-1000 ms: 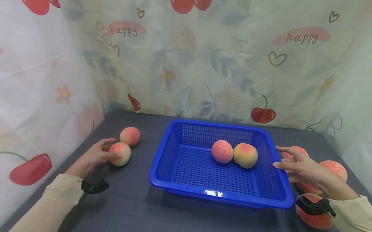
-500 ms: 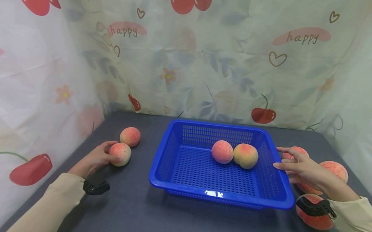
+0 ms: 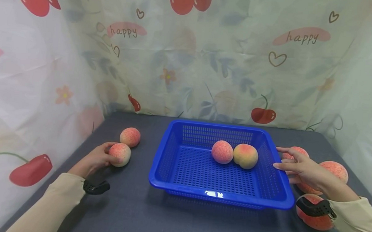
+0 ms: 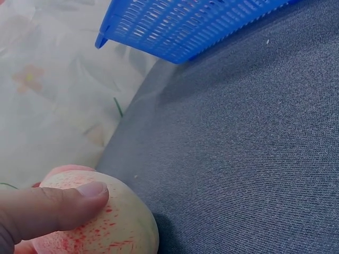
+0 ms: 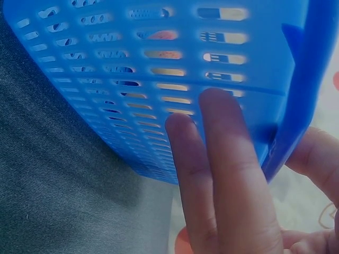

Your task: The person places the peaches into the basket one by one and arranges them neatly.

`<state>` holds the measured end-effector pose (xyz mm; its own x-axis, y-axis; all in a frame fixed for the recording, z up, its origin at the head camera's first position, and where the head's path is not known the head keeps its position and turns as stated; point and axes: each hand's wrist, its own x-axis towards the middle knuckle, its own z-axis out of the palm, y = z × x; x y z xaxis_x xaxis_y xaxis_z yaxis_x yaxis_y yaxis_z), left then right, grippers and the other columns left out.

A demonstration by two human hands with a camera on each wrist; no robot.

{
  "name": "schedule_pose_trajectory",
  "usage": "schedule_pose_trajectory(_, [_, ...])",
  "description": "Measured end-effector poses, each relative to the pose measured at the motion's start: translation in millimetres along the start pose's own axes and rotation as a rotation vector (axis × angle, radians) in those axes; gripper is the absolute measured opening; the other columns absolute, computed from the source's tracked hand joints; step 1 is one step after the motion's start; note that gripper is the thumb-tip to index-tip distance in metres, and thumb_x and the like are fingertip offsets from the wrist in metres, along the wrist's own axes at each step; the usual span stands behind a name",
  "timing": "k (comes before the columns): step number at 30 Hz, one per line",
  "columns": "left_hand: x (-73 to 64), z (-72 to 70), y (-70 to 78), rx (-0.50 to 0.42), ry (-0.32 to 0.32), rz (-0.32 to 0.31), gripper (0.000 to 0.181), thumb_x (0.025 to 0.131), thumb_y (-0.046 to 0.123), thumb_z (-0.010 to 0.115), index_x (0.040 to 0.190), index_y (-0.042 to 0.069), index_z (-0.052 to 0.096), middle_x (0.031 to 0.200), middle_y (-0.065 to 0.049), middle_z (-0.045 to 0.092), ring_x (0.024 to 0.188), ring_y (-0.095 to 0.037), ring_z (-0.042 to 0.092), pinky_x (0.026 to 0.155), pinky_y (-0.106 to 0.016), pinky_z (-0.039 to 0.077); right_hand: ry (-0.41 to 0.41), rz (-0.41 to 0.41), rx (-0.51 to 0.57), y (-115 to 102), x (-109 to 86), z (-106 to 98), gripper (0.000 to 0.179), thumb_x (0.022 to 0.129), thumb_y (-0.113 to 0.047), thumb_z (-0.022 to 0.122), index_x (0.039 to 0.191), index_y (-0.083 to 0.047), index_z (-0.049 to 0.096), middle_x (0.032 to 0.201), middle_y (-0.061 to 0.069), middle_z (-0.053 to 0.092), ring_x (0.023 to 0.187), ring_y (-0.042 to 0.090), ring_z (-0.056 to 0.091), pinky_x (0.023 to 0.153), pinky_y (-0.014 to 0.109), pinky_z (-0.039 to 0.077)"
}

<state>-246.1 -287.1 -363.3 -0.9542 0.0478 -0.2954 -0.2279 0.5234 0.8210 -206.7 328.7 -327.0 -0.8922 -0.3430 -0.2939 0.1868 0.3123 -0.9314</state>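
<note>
At the left, my left hand [image 3: 95,159] holds a pale peach [image 3: 123,154] with pink speckles, thumb on its near side and fingers at its far side. The left wrist view shows the thumb [image 4: 79,203] pressed on its skin. A second peach [image 3: 130,137] sits just behind it. My right hand [image 3: 310,173] grips the right rim of a blue plastic basket [image 3: 183,189], thumb over the rim. In the right wrist view two fingers [image 5: 233,159] lie against the basket's slotted outer wall [image 5: 116,63]. Inside the basket are a pink peach [image 3: 222,152] and a yellow peach [image 3: 246,156].
Several peaches lie right of the basket, partly behind my right hand and wrist: one at the front [image 3: 316,218], one by the forearm [image 3: 336,169] and one farther back [image 3: 300,151]. A dark grey cloth [image 3: 170,221] covers the table. Printed curtains [image 3: 205,79] enclose the back and sides.
My left hand has moved slightly right and closed its thumb and fingers onto the pale peach. The right hand and the basket have stayed in place.
</note>
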Motion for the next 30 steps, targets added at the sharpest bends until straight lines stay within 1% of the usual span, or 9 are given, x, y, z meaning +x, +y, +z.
schedule_pose_trajectory(3, [-0.8, -0.7, -0.7, 0.02, 0.002, 0.011, 0.088, 0.084, 0.017, 0.074, 0.148, -0.005, 0.019, 0.142, -0.035, 0.032, 0.12, -0.038, 0.046, 0.095, -0.044, 0.047, -0.002, 0.0, 0.003, 0.3, 0.2, 0.4, 0.086, 0.099, -0.021, 0.056, 0.153, -0.002, -0.008, 0.149, 0.043, 0.013, 0.102, 0.036, 0.068, 0.081, 0.055, 0.055])
schedule_pose_trajectory(8, [-4.0, -2.1, 0.0, 0.049, 0.007, 0.027, 0.086, 0.085, 0.019, 0.074, 0.147, -0.007, 0.02, 0.141, -0.035, 0.035, 0.117, -0.036, 0.049, 0.088, -0.037, 0.051, -0.003, 0.0, 0.005, 0.6, 0.9, 1.3, 0.086, 0.099, -0.021, 0.056, 0.153, -0.002, -0.009, 0.15, 0.042, 0.01, 0.102, 0.036, 0.068, 0.081, 0.055, 0.055])
schedule_pose_trajectory(10, [-5.8, -3.1, 1.1, 0.054, 0.01, 0.022, 0.087, 0.085, 0.021, 0.074, 0.147, -0.007, 0.02, 0.141, -0.035, 0.035, 0.116, -0.035, 0.049, 0.086, -0.035, 0.052, -0.002, -0.001, 0.002, 0.6, 1.1, 1.5, 0.087, 0.099, -0.021, 0.056, 0.153, -0.002, -0.009, 0.15, 0.042, 0.012, 0.102, 0.036, 0.068, 0.081, 0.055, 0.055])
schedule_pose_trajectory(13, [-7.9, -5.4, 3.9, 0.057, 0.016, 0.014, 0.089, 0.085, 0.024, 0.075, 0.148, -0.007, 0.02, 0.14, -0.034, 0.035, 0.114, -0.034, 0.052, 0.085, -0.035, 0.053, 0.005, 0.0, -0.003, 0.4, 1.3, 1.0, 0.087, 0.099, -0.021, 0.057, 0.153, -0.001, -0.009, 0.145, 0.041, 0.027, 0.101, 0.035, 0.068, 0.081, 0.055, 0.055])
schedule_pose_trajectory(15, [-9.1, -7.2, 6.8, 0.049, 0.018, 0.011, 0.09, 0.084, 0.025, 0.075, 0.148, -0.007, 0.02, 0.141, -0.034, 0.035, 0.112, -0.032, 0.054, 0.085, -0.036, 0.053, 0.007, -0.002, -0.006, 0.2, 1.3, 0.3, 0.087, 0.098, -0.021, 0.057, 0.153, -0.001, -0.008, 0.139, 0.036, 0.04, 0.1, 0.035, 0.069, 0.081, 0.055, 0.055])
schedule_pose_trajectory(18, [-11.3, -10.3, 12.9, 0.047, 0.017, 0.018, 0.09, 0.084, 0.026, 0.075, 0.148, -0.006, 0.02, 0.141, -0.033, 0.035, 0.11, -0.03, 0.056, 0.085, -0.035, 0.053, 0.012, -0.002, -0.01, -0.1, 1.3, -0.5, 0.088, 0.098, -0.02, 0.058, 0.153, -0.001, -0.008, 0.136, 0.029, 0.047, 0.099, 0.035, 0.069, 0.081, 0.055, 0.055])
schedule_pose_trajectory(20, [-13.0, -12.0, 18.2, 0.043, 0.01, 0.029, 0.089, 0.085, 0.026, 0.074, 0.148, -0.006, 0.02, 0.142, -0.033, 0.035, 0.11, -0.028, 0.056, 0.085, -0.034, 0.052, 0.015, -0.002, -0.013, -0.2, 1.2, -0.5, 0.088, 0.098, -0.02, 0.058, 0.153, -0.001, -0.008, 0.137, 0.031, 0.045, 0.099, 0.035, 0.069, 0.081, 0.055, 0.055])
schedule_pose_trajectory(24, [-15.8, -14.6, 29.4, 0.027, -0.007, 0.07, 0.088, 0.087, 0.027, 0.073, 0.149, -0.006, 0.018, 0.141, -0.032, 0.037, 0.106, -0.024, 0.057, 0.085, -0.032, 0.052, 0.026, 0.004, -0.02, 0.1, 1.2, 0.1, 0.088, 0.098, -0.022, 0.058, 0.153, -0.001, -0.007, 0.142, 0.039, 0.034, 0.099, 0.035, 0.069, 0.081, 0.054, 0.055])
schedule_pose_trajectory(30, [-18.7, -14.5, 46.9, -0.072, -0.032, 0.15, 0.086, 0.088, 0.019, 0.072, 0.149, -0.006, 0.017, 0.138, -0.03, 0.04, 0.099, -0.013, 0.058, 0.082, -0.026, 0.054, 0.016, 0.002, -0.011, 1.1, 0.4, 0.3, 0.087, 0.099, -0.022, 0.057, 0.153, -0.001, -0.008, 0.147, 0.043, 0.019, 0.101, 0.036, 0.068, 0.081, 0.055, 0.055])
